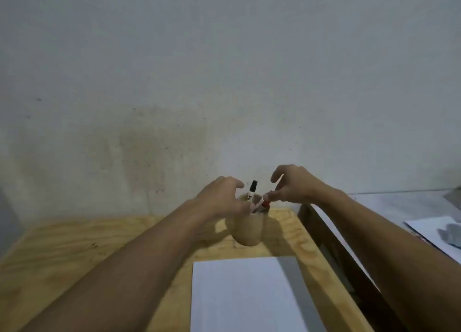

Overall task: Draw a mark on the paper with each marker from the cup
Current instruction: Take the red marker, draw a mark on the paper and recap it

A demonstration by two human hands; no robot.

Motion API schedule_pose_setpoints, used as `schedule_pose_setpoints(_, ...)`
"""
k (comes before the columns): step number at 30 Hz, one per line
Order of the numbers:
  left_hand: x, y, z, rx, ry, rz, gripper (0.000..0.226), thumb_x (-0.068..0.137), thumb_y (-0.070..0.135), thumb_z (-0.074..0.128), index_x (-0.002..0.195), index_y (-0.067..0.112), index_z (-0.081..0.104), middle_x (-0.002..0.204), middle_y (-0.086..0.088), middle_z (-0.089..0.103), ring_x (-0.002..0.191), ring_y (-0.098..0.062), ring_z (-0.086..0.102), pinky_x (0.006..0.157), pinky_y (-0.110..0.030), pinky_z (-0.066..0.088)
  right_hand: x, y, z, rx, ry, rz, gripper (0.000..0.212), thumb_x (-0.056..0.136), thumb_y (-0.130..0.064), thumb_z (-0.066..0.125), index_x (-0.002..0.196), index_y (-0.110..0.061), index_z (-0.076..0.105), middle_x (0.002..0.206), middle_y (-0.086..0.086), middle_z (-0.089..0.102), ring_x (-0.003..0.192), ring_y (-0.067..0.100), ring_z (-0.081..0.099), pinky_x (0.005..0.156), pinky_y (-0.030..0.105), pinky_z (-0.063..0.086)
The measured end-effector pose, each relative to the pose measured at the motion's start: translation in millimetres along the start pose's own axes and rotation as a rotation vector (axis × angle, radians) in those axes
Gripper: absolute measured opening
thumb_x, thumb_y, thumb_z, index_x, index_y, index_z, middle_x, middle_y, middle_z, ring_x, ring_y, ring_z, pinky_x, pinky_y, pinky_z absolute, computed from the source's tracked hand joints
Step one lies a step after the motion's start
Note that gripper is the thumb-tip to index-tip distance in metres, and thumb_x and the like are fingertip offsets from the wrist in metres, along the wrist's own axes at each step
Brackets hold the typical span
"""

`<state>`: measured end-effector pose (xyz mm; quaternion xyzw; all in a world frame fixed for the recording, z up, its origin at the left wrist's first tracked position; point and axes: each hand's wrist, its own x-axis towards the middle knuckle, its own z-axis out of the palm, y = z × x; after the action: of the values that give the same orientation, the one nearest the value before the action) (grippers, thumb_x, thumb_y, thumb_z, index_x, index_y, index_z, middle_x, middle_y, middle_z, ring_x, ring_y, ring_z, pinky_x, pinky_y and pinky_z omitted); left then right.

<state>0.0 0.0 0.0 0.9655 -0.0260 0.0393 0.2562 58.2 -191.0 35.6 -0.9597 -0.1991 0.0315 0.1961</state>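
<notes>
Paper point(244, 296) cut by bottom edge; cup point(249, 229) blurred; marker point(251, 193) label unreadable.

Head camera: single wide-angle view, facing forward and slightly down.

The camera is sitting above the near edge of the wooden table point(74, 252) and is looking across it toward the grey wall point(224, 70), which is filling the upper half of the frame. Both forearms are entering from the bottom corners at close range. No second view is sharing the scene.
</notes>
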Motion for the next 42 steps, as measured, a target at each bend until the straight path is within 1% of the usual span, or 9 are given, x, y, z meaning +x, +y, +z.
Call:
schedule_pose_setpoints(3, 0.0, 0.9, 13.0, -0.032, 0.019, -0.01, 0.052, 0.068, 0.051, 0.07, 0.108, 0.018, 0.067, 0.107, -0.006, 0.069, 0.096, -0.025, 0.064, 0.082, -0.039, 0.053, -1.2, 4.6, 16.7, 0.126, 0.01, 0.081, 0.059, 0.069, -0.039, 0.085, 0.111, -0.019, 0.048, 0.084, 0.005, 0.071, 0.066, 0.013, 0.068, 0.054, 0.028, 0.054)
schedule_pose_setpoints(6, -2.5, 0.3, 20.2, -0.093, 0.033, -0.039, 0.033, 0.067, 0.048, 0.071, 0.085, 0.02, 0.07, 0.067, 0.001, 0.06, 0.064, -0.02, 0.056, 0.061, -0.033, 0.048, 1.0, 8.0, 34.0, 0.178, 0.072, 0.095, 0.065, 0.066, -0.035, 0.088, 0.111, -0.019, 0.045, 0.084, 0.005, 0.071, 0.065, 0.014, 0.069, 0.055, 0.028, 0.054)
schedule_pose_setpoints(12, -7.3, -5.8, 25.1, -0.22, 0.064, -0.039, 0.052, 0.069, 0.046, 0.073, 0.115, 0.023, 0.067, 0.111, -0.002, 0.069, 0.101, -0.018, 0.061, 0.087, -0.04, 0.052, 0.2, 3.2, 39.5, 0.284, 0.204, 0.148, 0.06, 0.066, -0.022, 0.086, 0.109, -0.018, 0.045, 0.085, 0.009, 0.07, 0.073, 0.022, 0.069, 0.065, 0.04, 0.059)
schedule_pose_setpoints(21, -17.3, -9.4, 33.5, -0.19, 0.15, -0.058, 0.061, 0.076, 0.048, 0.067, 0.128, 0.02, 0.053, 0.132, -0.004, 0.058, 0.121, -0.024, 0.052, 0.097, -0.04, 0.046, -46.9, -16.6, -31.7, 0.508, 0.397, 0.047, 0.01, 0.08, 0.001, 0.069, 0.086, -0.006, 0.073, 0.079, 0.015, 0.071, 0.067, 0.029, 0.074, 0.068, 0.036, 0.064)
schedule_pose_setpoints(25, -32.6, 3.5, 28.7, -0.377, 0.405, -0.106, 0.035, 0.078, 0.041, 0.07, 0.104, 0.018, 0.07, 0.11, 0.0, 0.069, 0.1, -0.019, 0.061, 0.078, -0.031, 0.049, -71.6, -16.2, -32.2, 0.794, 0.423, 0.04, 0.007, 0.081, 0.005, 0.07, 0.088, 0.003, 0.07, 0.084, 0.024, 0.07, 0.071, 0.031, 0.073, 0.064, 0.03, 0.063)
schedule_pose_setpoints(27, -41.4, 11.2, 21.5, -0.674, 0.342, -0.151, 0.017, 0.079, 0.031, 0.072, 0.086, 0.016, 0.076, 0.093, 0.001, 0.073, 0.086, -0.016, 0.064, 0.07, -0.028, 0.049, -84.9, -21.0, -20.0, 1.025, 0.411, 0.076, 0.012, 0.084, 0.009, 0.065, 0.096, 0.011, 0.066, 0.085, 0.027, 0.066, 0.073, 0.032, 0.07, 0.062, 0.029, 0.063)
schedule_pose_setpoints(31, -57.3, 20.5, 18.7, -1.116, 0.106, -0.191, 0.017, 0.084, 0.02, 0.068, 0.095, 0.009, 0.075, 0.092, -0.005, 0.075, 0.081, -0.016, 0.065, 0.074, -0.031, 0.055, -100.4, -31.6, 23.9, 1.315, 0.364, 0.175, 0.005, 0.086, 0.009, 0.062, 0.09, 0.008, 0.065, 0.073, 0.021, 0.066, 0.071, 0.03, 0.068, 0.074, 0.041, 0.063)
schedule_pose_setpoints(36, -71.4, 16.9, 28.1, -1.387, 0.076, -0.209, 0.017, 0.087, 0.014, 0.062, 0.101, 0.01, 0.072, 0.097, -0.004, 0.074, 0.089, -0.014, 0.068, 0.079, -0.032, 0.052, -109.9, -35.0, 62.4, 1.241, 0.319, 0.197, 0.007, 0.086, -0.003, 0.069, 0.09, 0.002, 0.072, 0.077, 0.014, 0.071, 0.075, 0.023, 0.066, 0.071, 0.035, 0.057)
schedule_pose_setpoints(42, -86.6, 9.0, 26.6, -1.216, 0.154, -0.168, 0.015, 0.093, 0.016, 0.054, 0.097, 0.011, 0.068, 0.097, -0.004, 0.074, 0.093, -0.014, 0.067, 0.088, -0.039, 0.051, -108.2, -42.2, 70.0, 0.923, 0.416, 0.118, 0.003, 0.083, -0.016, 0.075, 0.082, -0.014, 0.075, 0.08, 0.0, 0.073, 0.075, 0.011, 0.064, 0.069, 0.029, 0.053)
